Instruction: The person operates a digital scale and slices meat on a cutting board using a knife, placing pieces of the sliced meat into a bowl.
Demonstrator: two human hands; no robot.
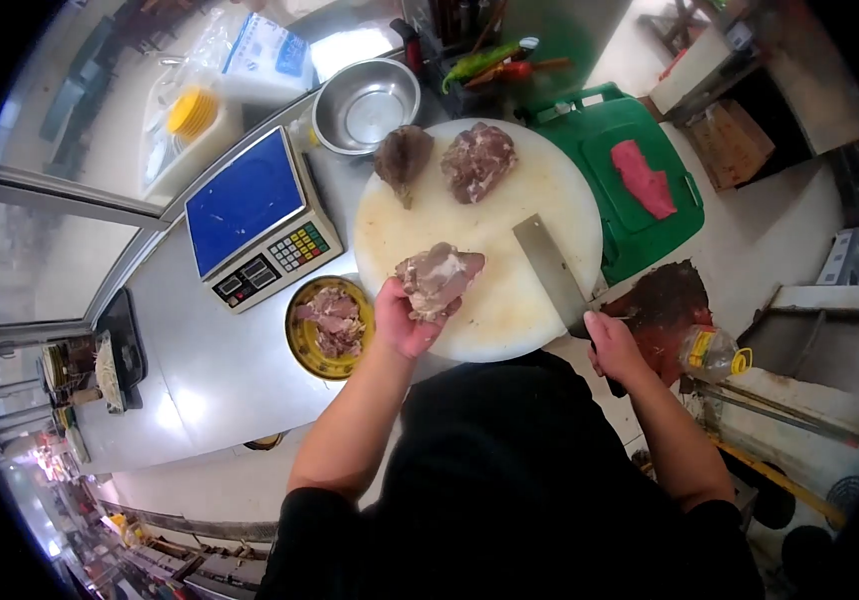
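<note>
My left hand (412,322) is closed around a chunk of cooked meat (440,278), held up over the left part of a round white cutting board (510,240). In my right hand (612,346) is the dark handle of a cleaver (550,262); its broad blade reaches over the board's right side. Two more pieces lie at the board's far edge: a darker meat piece (403,160) on the left and a larger meat chunk (480,162) beside it. Left of my left hand, a yellow-brown bowl (293,338) holds cut meat pieces (334,322).
A digital scale (260,215) with a blue top stands left of the board, near a steel bowl (366,105). A green bin lid (590,165) with a pink cloth (642,178) is on the right. A plastic bottle (712,352) lies near my right forearm.
</note>
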